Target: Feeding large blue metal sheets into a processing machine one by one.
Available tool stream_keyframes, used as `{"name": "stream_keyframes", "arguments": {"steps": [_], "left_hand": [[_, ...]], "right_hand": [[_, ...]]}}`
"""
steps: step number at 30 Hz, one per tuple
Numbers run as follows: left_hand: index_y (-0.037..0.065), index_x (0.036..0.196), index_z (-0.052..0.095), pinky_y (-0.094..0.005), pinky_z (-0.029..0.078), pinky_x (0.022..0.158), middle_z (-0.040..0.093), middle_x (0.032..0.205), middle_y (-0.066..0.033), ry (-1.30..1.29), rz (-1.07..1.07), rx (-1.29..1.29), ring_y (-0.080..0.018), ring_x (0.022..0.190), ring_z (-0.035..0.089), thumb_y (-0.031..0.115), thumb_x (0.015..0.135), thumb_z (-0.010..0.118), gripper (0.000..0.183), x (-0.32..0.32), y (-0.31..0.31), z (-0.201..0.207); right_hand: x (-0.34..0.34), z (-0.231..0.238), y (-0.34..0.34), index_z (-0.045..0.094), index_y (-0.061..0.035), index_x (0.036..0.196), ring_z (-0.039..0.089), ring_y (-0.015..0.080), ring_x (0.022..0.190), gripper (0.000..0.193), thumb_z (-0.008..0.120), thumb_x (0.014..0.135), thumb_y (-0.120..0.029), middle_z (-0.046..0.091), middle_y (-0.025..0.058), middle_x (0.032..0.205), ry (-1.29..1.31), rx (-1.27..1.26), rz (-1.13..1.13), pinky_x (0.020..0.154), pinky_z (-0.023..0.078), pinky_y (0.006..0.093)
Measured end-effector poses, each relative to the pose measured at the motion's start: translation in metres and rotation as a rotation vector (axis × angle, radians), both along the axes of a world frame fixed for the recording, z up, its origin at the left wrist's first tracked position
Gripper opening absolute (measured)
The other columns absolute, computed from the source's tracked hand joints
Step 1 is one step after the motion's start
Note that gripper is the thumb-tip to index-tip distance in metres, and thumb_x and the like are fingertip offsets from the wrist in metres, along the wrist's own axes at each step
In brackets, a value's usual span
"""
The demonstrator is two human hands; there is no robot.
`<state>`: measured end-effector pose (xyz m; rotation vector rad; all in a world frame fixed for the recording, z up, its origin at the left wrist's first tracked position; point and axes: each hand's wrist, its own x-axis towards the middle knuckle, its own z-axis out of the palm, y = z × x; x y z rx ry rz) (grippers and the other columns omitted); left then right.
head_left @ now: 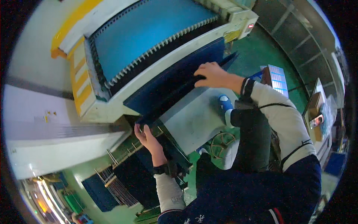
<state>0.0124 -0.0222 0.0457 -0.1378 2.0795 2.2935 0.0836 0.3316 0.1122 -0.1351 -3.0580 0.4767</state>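
Observation:
Both hands are at a long, thin dark blue sheet (175, 96) stretched slantwise in front of a machine; its material is hard to make out. My right hand (216, 76) bends its fingers over the upper right part of the sheet's near edge. At the lower left end, my left hand (149, 142) has its fingers and thumb closed about the corner, partly in shadow. Just behind, another dark blue panel (186, 69) hangs along the machine's front. The machine's bed (153, 33) is bright blue, bordered by toothed strips.
A pale grey board (197, 119) lies below the sheet, near my blue-and-white shoe (225, 102) and a spoked handwheel (222, 145). Racks (115, 186) with dark blue pieces stand at lower left. A box (276, 78) and a table holding a phone (316, 121) are at right.

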Motion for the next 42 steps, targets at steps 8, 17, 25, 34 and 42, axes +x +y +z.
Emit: {"name": "stream_keyframes", "arguments": {"steps": [8,17,25,34,42], "left_hand": [[0.012,0.139,0.029,-0.034,0.044,0.088,0.039,0.128,-0.008,-0.026,-0.117,0.015,-0.0176,0.106,0.049,0.014,0.089,0.058,0.058,-0.007,-0.017,0.007],[0.013,0.133,0.039,-0.0333,0.039,0.085,0.048,0.116,-0.001,-0.234,-0.283,-0.031,-0.0163,0.104,0.052,0.018,0.084,0.062,0.054,-0.042,-0.027,0.004],[0.004,0.134,0.035,-0.0388,0.036,0.096,0.046,0.125,-0.0101,-0.267,-0.528,-0.016,-0.0265,0.119,0.05,0.037,0.094,0.051,0.055,-0.102,-0.028,0.016],[0.006,0.127,0.038,-0.036,0.043,0.089,0.048,0.12,-0.0117,-0.048,-0.751,-0.194,-0.0276,0.113,0.053,0.026,0.097,0.046,0.037,-0.123,-0.048,0.009],[0.006,0.111,0.045,-0.0312,0.046,0.072,0.053,0.095,-0.0046,-0.22,-0.325,0.065,-0.0191,0.084,0.06,0.034,0.09,0.061,0.039,-0.103,-0.041,-0.006]], "right_hand": [[0.017,0.005,-0.079,0.059,-0.0112,0.111,0.053,0.0294,0.107,0.046,0.068,0.074,-0.036,0.058,0.0108,0.11,0.152,0.014,0.276,0.092,0.04,0.0443],[0.015,-0.039,-0.074,0.065,-0.0124,0.087,0.062,0.0268,0.083,0.014,0.062,0.078,-0.024,0.064,0.0052,0.083,-0.297,0.18,-0.013,0.074,0.046,0.0409],[0.051,-0.015,-0.039,0.066,-0.0154,0.083,0.063,0.0252,0.087,0.012,0.062,0.077,-0.025,0.066,0.0039,0.084,-0.119,0.193,0.059,0.078,0.045,0.0433],[0.143,0.139,0.027,0.061,-0.0032,0.08,0.058,0.0374,0.072,0.024,0.069,0.075,-0.025,0.059,0.0173,0.073,0.337,-0.214,-0.077,0.063,0.046,0.043],[0.198,0.2,0.052,0.066,-0.0043,0.093,0.062,0.0148,0.077,0.013,0.065,0.084,-0.013,0.068,0.0022,0.091,0.743,-1.144,-0.535,0.071,0.048,0.0303]]}}
